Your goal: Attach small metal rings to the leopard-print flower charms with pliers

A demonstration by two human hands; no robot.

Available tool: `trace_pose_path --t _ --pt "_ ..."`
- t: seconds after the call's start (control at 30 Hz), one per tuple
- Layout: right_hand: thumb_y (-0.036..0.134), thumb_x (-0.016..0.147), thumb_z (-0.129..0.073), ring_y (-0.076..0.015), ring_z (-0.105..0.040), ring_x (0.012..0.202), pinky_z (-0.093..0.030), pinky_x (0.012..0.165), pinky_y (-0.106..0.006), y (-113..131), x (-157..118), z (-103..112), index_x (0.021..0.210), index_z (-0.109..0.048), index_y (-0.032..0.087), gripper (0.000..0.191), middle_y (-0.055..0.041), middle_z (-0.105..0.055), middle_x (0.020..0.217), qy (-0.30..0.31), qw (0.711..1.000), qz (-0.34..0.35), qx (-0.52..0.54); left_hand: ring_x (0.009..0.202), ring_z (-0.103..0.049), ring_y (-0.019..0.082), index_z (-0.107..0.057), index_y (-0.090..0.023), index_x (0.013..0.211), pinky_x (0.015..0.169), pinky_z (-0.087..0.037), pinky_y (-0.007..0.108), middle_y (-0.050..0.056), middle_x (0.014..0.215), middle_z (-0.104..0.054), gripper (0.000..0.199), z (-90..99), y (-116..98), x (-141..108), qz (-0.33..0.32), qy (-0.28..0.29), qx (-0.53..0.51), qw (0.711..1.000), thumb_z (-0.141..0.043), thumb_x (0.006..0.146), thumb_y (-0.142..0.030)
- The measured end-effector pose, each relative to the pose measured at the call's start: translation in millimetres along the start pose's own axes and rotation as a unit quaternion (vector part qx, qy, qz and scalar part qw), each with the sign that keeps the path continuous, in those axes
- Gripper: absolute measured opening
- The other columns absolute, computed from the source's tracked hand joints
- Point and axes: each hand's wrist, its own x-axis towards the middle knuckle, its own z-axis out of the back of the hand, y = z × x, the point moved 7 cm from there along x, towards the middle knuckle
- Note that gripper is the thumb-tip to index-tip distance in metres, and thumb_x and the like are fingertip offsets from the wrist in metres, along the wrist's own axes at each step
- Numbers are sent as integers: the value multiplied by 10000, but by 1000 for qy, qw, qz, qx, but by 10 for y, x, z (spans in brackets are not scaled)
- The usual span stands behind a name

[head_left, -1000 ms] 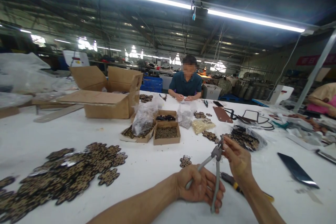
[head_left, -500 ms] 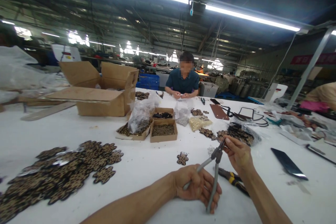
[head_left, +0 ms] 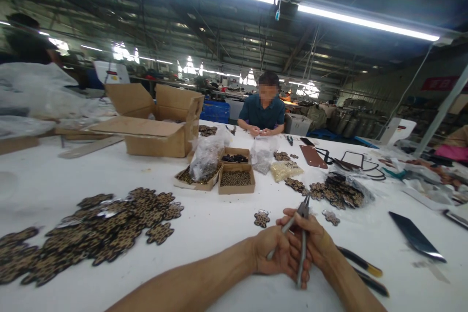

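Note:
My left hand (head_left: 272, 251) is closed around the grey handles of a pair of pliers (head_left: 303, 210), whose narrow jaws point up and away from me. My right hand (head_left: 318, 241) grips the same pliers near the pivot, thumb across it and fingers behind. Just beyond my hands lies a leopard-print bear-shaped patch (head_left: 261, 218) on the white table. A second such patch (head_left: 331, 217) rests right of the jaws. Black-and-yellow handles of another tool (head_left: 360, 259) show beside my right forearm, which hides the rest of it.
Leopard patches (head_left: 120, 224) are heaped at left. Small boxes of brass-coloured studs (head_left: 236, 179), a bag of yellowish pieces (head_left: 286, 170) and a large open carton (head_left: 155, 144) stand beyond. At right lies a dark phone-like slab (head_left: 417, 236). A person (head_left: 263, 107) sits opposite.
My right hand has moved down from the plier tips to the pivot area. The view has shifted left, showing more of the patch heap and the patch right of the jaws.

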Motion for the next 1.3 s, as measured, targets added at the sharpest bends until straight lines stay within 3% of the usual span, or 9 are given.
trace_pose_path --t 0.1,0.17,0.27,0.33,0.43,0.57,0.77,0.9,1.3 --pt "370 657 -879 -269 -716 876 -566 856 -419 -74 -26 -42 975 -683 173 423 -85 -751 870 -19 1000 -6 -21 782 -676 304 -705 -74 865 723 -531 505 151 877 -689 487 68 69 21 10 -22 -18 1000 -473 443 -149" --pt "421 657 -870 -226 -701 706 -579 665 -330 -64 -34 -16 914 -657 162 422 -63 -727 774 -47 996 -10 -79 788 -677 312 -700 -75 859 721 -533 498 150 846 -687 490 97 115 54 22 -33 -27 999 -481 427 -147" --pt "527 681 -816 -154 -544 402 -421 371 -248 -13 -71 33 864 -624 155 457 3 -620 547 -114 965 -25 -236 767 -672 310 -698 -69 831 720 -536 493 153 814 -678 466 115 144 99 30 -42 -45 998 -490 423 -150" --pt "552 683 -792 -140 -472 334 -344 315 -246 43 -113 25 864 -617 160 466 25 -574 485 -162 930 -24 -331 732 -668 303 -697 -66 788 727 -537 498 150 789 -666 433 108 137 112 23 -41 -47 998 -488 417 -146" --pt "533 702 -761 -138 -481 362 -341 330 -245 110 -166 -59 810 -605 172 408 13 -581 493 -197 895 -11 -399 701 -660 299 -692 -78 726 736 -536 509 143 752 -655 398 88 142 109 21 -49 -45 998 -474 400 -145" --pt "491 743 -692 -129 -463 386 -323 349 -241 147 -203 -149 711 -577 177 336 13 -535 456 -200 879 -12 -433 698 -652 301 -679 -89 664 718 -534 522 153 749 -660 367 59 185 99 36 -81 -49 995 -459 379 -158" --pt "460 777 -628 -111 -421 383 -271 341 -230 164 -236 -221 667 -535 183 312 28 -500 457 -176 878 8 -445 677 -639 289 -655 -103 622 727 -533 541 121 669 -623 306 36 191 96 32 -101 -52 993 -476 375 -122" --pt "462 774 -625 -117 -430 392 -279 347 -229 156 -255 -196 680 -547 181 307 19 -509 455 -188 871 -2 -453 672 -646 292 -669 -95 659 727 -536 549 138 707 -646 337 34 189 110 18 -81 -45 996 -477 383 -125" --pt "441 785 -637 -116 -450 427 -313 368 -229 206 -200 -221 692 -545 171 301 24 -513 510 -171 856 39 -487 683 -648 259 -674 -88 700 704 -535 461 126 729 -654 381 8 171 80 12 -97 -36 995 -474 377 -102"
